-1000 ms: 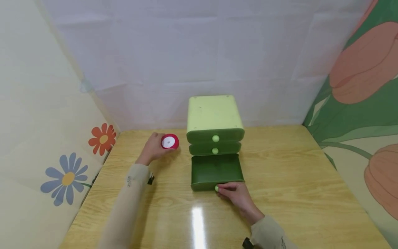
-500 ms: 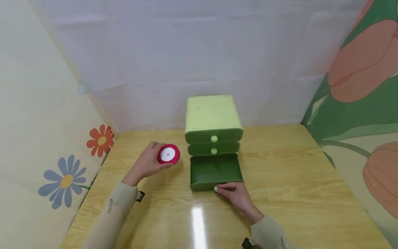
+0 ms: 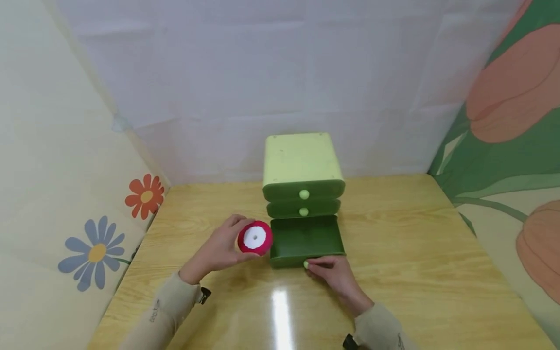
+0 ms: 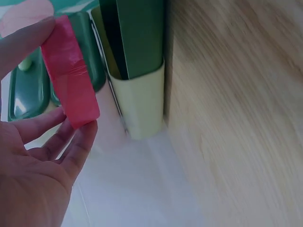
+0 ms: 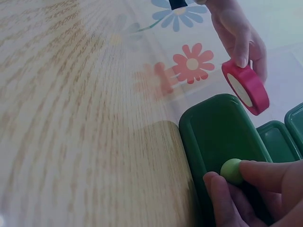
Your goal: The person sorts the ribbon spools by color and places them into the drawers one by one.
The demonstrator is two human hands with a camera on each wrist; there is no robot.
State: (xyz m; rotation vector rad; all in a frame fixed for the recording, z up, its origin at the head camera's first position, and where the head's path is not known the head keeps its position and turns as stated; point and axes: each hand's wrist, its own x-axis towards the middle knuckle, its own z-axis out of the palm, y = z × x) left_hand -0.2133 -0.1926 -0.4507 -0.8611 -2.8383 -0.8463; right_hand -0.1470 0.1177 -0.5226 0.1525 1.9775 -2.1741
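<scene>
My left hand (image 3: 220, 247) grips a roll of red ribbon (image 3: 265, 239) by its edge, thumb on one side and fingers on the other. White paper with a small centre hole covers the roll's side. It is held up at the left side of the pulled-out bottom drawer (image 3: 308, 236), whose inside is bare dark green. In the left wrist view the ribbon roll (image 4: 71, 71) shows edge-on. My right hand (image 3: 337, 277) pinches the bottom drawer's round light-green knob (image 5: 231, 171) between thumb and fingers.
The light-green drawer cabinet (image 3: 302, 158) stands near the back wall on a wooden table (image 3: 415, 253). Its upper drawers (image 3: 284, 190) are pushed in. Flower-printed sheets (image 3: 98, 253) line the sides.
My left hand has brought the ribbon roll toward me and to the right, up beside the open drawer. The right hand stays on the knob.
</scene>
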